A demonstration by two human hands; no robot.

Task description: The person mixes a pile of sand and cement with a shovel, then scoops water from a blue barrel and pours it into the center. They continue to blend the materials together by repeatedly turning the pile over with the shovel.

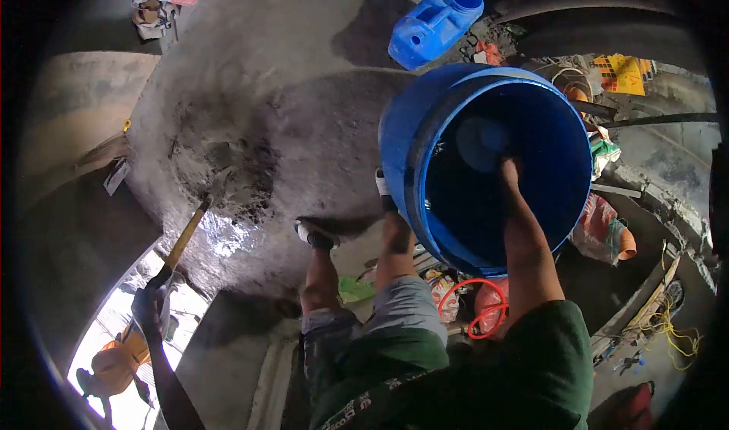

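Note:
My right arm reaches down into a large blue barrel (417, 138). Deep inside, my right hand (511, 170) closes at the edge of a dim, round bluish container (482, 143); shadow hides most of the fingers. At lower left, my left hand (149, 307) shows as a dark shape against bright light, wrapped round the upper end of a shovel (186, 238) with a wooden handle. The shovel slants away to a patch of wet grey mortar (220, 157) on the floor, where its blade is hard to make out.
A cut-open blue jerrycan (437, 24) lies beyond the barrel. A red hose (486, 331), sacks and an orange pipe piece (627, 244) lie around the barrel's near and right sides. Yellow wire (676, 339) tangles at right. Something orange (114, 369) is by the bright opening at lower left.

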